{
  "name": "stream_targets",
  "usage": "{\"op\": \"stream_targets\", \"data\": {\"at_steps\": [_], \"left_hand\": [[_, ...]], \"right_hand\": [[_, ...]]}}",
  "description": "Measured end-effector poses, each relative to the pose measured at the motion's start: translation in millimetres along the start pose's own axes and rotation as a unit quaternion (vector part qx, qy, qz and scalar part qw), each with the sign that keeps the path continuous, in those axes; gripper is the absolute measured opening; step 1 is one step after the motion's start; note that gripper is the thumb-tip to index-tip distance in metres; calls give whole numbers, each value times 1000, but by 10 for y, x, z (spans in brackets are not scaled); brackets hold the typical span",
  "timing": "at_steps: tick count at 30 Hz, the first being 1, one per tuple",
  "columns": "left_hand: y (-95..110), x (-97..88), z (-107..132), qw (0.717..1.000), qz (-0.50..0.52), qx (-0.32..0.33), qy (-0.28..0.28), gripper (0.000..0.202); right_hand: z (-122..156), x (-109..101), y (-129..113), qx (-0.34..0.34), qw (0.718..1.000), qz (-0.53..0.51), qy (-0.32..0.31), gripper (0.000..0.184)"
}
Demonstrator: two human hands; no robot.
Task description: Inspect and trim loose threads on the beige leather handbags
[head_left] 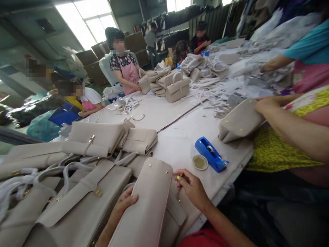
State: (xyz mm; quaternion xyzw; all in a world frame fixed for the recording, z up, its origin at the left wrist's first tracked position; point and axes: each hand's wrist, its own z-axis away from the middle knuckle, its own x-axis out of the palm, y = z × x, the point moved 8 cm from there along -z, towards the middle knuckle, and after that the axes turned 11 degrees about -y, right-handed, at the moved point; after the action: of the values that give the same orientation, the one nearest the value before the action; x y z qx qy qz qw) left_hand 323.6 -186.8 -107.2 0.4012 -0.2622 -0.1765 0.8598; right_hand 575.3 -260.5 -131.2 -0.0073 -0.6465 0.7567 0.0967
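Note:
A beige handbag (147,200) is tilted in front of me, its flat base facing up with two small gold studs showing near the far end. My left hand (125,202) grips its left side, thumb over the edge of the base. Just off the bag's far right corner, my right hand (191,190) pinches a tiny yellow piece (178,177) between thumb and fingertips. Below it, part of another beige bag (174,216) lies on the table. Beyond my right hand stand a blue tape dispenser (210,154) and a small round dish (199,162).
Stacked beige handbags (89,137) with wrapped handles crowd the left. At right, a co-worker's hand holds another bag (239,120) with yellow dots. Farther along the table (144,116) are more bags (177,89), paper scraps (205,87) and several other people.

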Motion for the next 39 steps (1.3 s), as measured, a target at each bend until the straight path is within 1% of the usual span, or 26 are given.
{"op": "stream_targets", "data": {"at_steps": [3, 4, 5, 6, 7, 8, 9, 10, 12, 13, 15, 17, 18, 19, 21, 23, 24, 25, 26, 27, 29, 31, 33, 35, 37, 39], "left_hand": [[136, 209, -202, 996, -80, 40, -6, 48], [145, 294, -311, 989, -134, 54, -6, 44], [123, 383, -433, 974, -219, 59, -1, 39], [62, 481, -563, 942, -332, 50, 6, 34], [-29, 566, -689, 896, -442, 32, 26, 31], [-141, 645, -802, 868, -494, 19, 43, 28], [-266, 729, -898, 849, -525, 10, 54, 27], [-392, 808, -968, 839, -541, 4, 62, 26], [-603, 936, -1023, 836, -545, 1, 64, 29], [-670, 975, -1008, 834, -548, 2, 62, 32], [-706, 1004, -905, 833, -551, 14, 45, 39], [-626, 961, -723, 838, -544, 45, 23, 39], [-555, 900, -609, 841, -537, 67, 22, 35], [-476, 804, -486, 844, -529, 87, 34, 30], [-334, 509, -236, 841, -520, 110, 100, 21], [-264, 148, -20, 818, -533, 99, 190, 17], [-261, -17, 54, 805, -542, 84, 224, 17], [-279, -152, 96, 796, -550, 66, 243, 17], [-310, -249, 106, 792, -555, 50, 247, 19], [-344, -303, 91, 792, -560, 40, 240, 20], [-387, -282, 19, 789, -574, 38, 214, 28], [-395, -146, -63, 772, -602, 44, 198, 43], [-423, 19, -151, 753, -631, 39, 182, 65], [-492, 140, -237, 740, -652, 24, 166, 76], [-582, 188, -315, 731, -664, 14, 159, 70], [-676, 178, -383, 729, -666, 13, 159, 56]], "right_hand": [[49, 5, 168, 26, 996, -85, -7, 29], [80, -19, 243, 42, 994, -96, -1, 26], [117, -63, 325, 58, 993, -101, 9, 23], [156, -121, 405, 69, 992, -102, 21, 19], [193, -189, 480, 74, 992, -100, 32, 16], [229, -264, 554, 77, 992, -93, 42, 14], [262, -338, 627, 79, 992, -82, 51, 13], [291, -403, 700, 84, 993, -68, 58, 13], [339, -481, 854, 105, 992, -37, 59, 14], [356, -488, 927, 118, 991, -29, 56, 14], [377, -444, 1050, 140, 988, -37, 47, 16], [380, -351, 1120, 156, 986, -54, 33, 18], [378, -300, 1130, 162, 985, -59, 25, 19], [373, -251, 1124, 167, 984, -62, 15, 20], [357, -179, 1057, 168, 984, -62, -6, 19], [329, -149, 926, 160, 986, -52, -22, 18], [307, -140, 841, 151, 987, -40, -30, 17], [279, -128, 744, 141, 989, -21, -38, 17], [245, -108, 640, 128, 991, 8, -46, 16], [204, -73, 533, 115, 991, 44, -55, 15], [111, 51, 343, 95, 984, 131, -78, 14], [6, 221, 221, 85, 966, 224, -101, 14], [-110, 397, 143, 49, 940, 316, -121, 16], [-220, 547, 110, -18, 905, 401, -139, 18], [-315, 634, 174, -69, 859, 482, -157, 20], [-404, 626, 323, -72, 816, 549, -167, 20]]}}
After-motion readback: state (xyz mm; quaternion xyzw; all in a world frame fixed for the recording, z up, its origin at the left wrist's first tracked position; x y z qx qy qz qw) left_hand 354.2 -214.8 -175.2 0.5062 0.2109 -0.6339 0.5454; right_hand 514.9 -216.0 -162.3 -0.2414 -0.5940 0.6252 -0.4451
